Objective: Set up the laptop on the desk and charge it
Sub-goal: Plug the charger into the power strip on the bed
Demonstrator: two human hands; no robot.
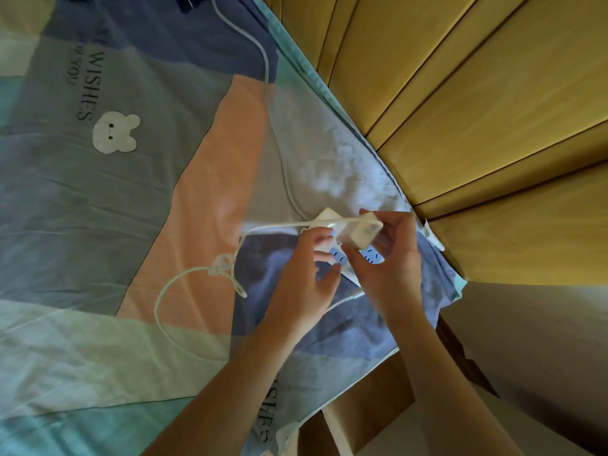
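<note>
A white power strip with blue sockets lies on the bed near its right edge. My right hand grips a white charger brick just above the strip's sockets. My left hand rests on the strip's left side, fingers pressing it down. The charger's thin white cable runs left from the brick, is knotted once, and loops over the sheet. The laptop is not in view.
The strip's thick grey cord trails up the bed toward the top. A patterned bedsheet with a white bear covers the bed. A padded yellow headboard wall stands to the right. Wooden furniture sits below the bed's corner.
</note>
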